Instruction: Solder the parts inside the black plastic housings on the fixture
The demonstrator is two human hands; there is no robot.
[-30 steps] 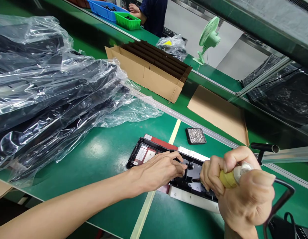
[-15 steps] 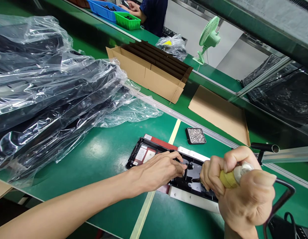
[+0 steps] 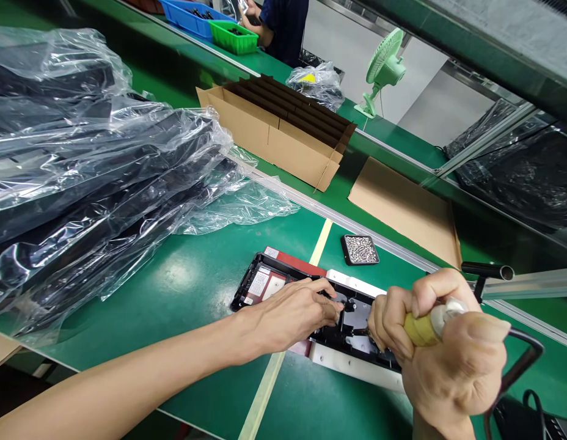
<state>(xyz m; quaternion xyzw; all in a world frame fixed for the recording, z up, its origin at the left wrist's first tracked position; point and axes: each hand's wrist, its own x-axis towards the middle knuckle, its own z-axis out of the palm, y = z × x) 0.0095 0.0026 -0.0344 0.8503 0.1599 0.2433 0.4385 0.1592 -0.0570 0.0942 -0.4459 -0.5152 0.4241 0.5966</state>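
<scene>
My right hand (image 3: 448, 360) is wrapped round a corded electric screwdriver (image 3: 421, 330) with yellow wrapping on its body. The driver points down and left into a long black plastic housing (image 3: 249, 278); its tip is hard to make out. Over the middle of the housing, my left hand (image 3: 306, 308) has its fingers bent and pinched together inside the walls, and whatever they grip is hidden. The housing lies in a fixture with white blocks (image 3: 352, 363) and a red base (image 3: 297, 261). Behind it sits a small black tray of screws (image 3: 360, 250).
Plastic-wrapped black parts (image 3: 104, 165) cover the left of the green bench. Beyond the rail are a divided cardboard box (image 3: 269, 134), a cardboard sheet (image 3: 402, 208) and a green fan (image 3: 384, 67). A co-worker (image 3: 286, 30) is near blue (image 3: 187, 18) and green bins (image 3: 233, 38).
Both my hands, the screwdriver and the housing stay practically in place. Across the bench, the co-worker's hands have risen slightly with a small item.
</scene>
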